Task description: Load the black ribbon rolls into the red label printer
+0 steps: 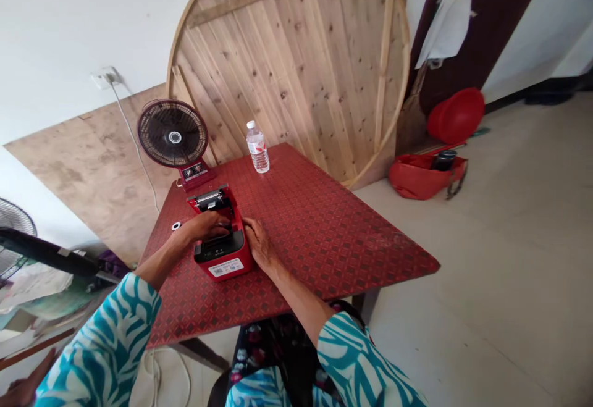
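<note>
A red and black label printer [225, 252] stands on the red patterned table [319, 234], its lid [207, 199] tipped up at the far side. My left hand [209, 225] reaches over the printer from the left, fingers down in its black inner bay. What those fingertips touch is hidden. Against the right wall of the printer, my right hand [259, 243] holds its side, fingers bent at the edge. A small white ring with a dark centre [176, 226] lies on the table left of the printer.
Behind the printer are a dark red fan [173, 135] and a clear water bottle [258, 147]. A large round wooden board [296, 67] leans on the wall. On the floor at right sits a red bag [412, 178]. Another person's hand [23, 390] shows at lower left.
</note>
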`<state>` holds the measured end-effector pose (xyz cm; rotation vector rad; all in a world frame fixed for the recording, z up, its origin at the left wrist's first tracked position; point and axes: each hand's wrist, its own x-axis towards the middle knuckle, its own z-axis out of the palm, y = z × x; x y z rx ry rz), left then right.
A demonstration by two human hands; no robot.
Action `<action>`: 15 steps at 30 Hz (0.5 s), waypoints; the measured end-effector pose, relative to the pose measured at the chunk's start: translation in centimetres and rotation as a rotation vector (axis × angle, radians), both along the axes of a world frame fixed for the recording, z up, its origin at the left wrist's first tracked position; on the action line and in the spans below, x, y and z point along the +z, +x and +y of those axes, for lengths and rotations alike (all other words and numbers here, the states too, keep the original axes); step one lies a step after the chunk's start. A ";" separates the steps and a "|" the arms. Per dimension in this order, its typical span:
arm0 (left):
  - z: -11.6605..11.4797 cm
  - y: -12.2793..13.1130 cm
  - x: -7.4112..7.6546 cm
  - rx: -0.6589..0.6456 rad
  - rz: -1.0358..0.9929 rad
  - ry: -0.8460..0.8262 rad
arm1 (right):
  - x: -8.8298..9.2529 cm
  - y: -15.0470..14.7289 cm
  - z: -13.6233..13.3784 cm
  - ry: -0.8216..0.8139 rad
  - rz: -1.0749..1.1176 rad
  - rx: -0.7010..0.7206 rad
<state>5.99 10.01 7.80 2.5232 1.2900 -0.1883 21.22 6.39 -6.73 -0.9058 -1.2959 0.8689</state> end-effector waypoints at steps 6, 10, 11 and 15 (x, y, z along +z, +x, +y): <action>-7.5 -3.1 0.6 0.124 -0.385 0.294 | 0.0 0.1 0.0 0.023 0.006 0.009; -10.1 -3.6 -1.3 -0.005 -0.415 0.425 | -0.4 0.0 0.3 0.019 0.022 -0.005; -10.2 -3.5 -1.8 -0.010 -0.431 0.475 | -0.5 -0.1 0.3 0.015 0.027 -0.007; -9.6 -3.2 -2.9 -0.044 -0.499 0.618 | -0.6 -0.1 0.3 0.014 0.033 -0.017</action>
